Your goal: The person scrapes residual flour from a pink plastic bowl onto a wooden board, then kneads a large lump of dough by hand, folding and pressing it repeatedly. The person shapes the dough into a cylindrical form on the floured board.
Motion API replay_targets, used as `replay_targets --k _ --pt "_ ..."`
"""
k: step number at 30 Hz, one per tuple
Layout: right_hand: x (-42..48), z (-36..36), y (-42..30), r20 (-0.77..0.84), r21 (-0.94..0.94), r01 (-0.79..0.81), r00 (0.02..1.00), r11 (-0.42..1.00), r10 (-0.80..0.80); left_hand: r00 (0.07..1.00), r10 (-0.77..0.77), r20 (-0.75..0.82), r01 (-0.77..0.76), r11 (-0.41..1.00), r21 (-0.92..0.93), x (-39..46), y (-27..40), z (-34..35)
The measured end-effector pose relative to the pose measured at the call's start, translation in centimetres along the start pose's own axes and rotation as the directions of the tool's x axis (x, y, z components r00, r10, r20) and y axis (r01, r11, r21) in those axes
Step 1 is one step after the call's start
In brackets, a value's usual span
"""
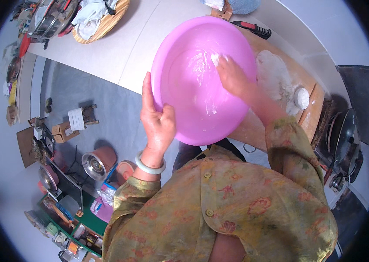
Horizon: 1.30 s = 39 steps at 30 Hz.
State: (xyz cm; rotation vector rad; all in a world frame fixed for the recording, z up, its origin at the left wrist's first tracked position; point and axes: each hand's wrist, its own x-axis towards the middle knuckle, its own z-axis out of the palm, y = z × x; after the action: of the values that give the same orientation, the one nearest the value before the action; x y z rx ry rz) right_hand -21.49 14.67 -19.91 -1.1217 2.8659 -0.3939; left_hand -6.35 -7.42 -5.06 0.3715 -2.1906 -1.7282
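A large pink plastic basin [184, 121] stands at the edge of the counter, its inside wet and shiny. My left hand [158, 124] is against the basin's left rim, the thumb by the rim and the fingers extended along the outside. Inside the basin my right hand [233, 75] is blurred; something small and white [215, 59] shows at its fingertips, too unclear to name. A wooden board [250, 127] lies partly under the basin, with white powder [273, 72] spread on it. Near the board's right end sits a small white round container [301, 98].
A red and black handle [251, 28] lies behind the basin. On the light counter [132, 39], a woven tray [119, 19] holds white cloth or plastic. Woks and lids [343, 134] stand at the right. A stool [89, 116] and a cardboard box [61, 131] are on the floor.
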Motion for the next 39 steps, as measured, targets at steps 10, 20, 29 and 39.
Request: replay_targets --k 10,20,29,39 --pt "-8.9 -2.4 -10.1 0.463 0.475 -0.191 0.885 0.859 -0.059 0.997 0.06 -0.05 -0.057 0.997 0.052 -0.8 0.3 1.0" --pt "-4.7 -4.3 2.7 0.202 -0.115 0.222 0.96 0.968 -0.196 0.999 0.004 0.051 -0.009 0.995 0.1 -0.2 2.2 1.0" --pt "-10.3 -1.6 -7.9 0.37 0.236 0.085 0.913 0.968 -0.17 0.998 0.067 0.023 -0.07 0.98 0.186 -0.5 2.3 1.6" --pt "-7.2 -5.9 -0.3 0.455 -0.044 0.146 0.884 0.988 -0.11 0.988 0.14 0.07 -0.154 0.951 0.268 -0.4 2.2 1.5"
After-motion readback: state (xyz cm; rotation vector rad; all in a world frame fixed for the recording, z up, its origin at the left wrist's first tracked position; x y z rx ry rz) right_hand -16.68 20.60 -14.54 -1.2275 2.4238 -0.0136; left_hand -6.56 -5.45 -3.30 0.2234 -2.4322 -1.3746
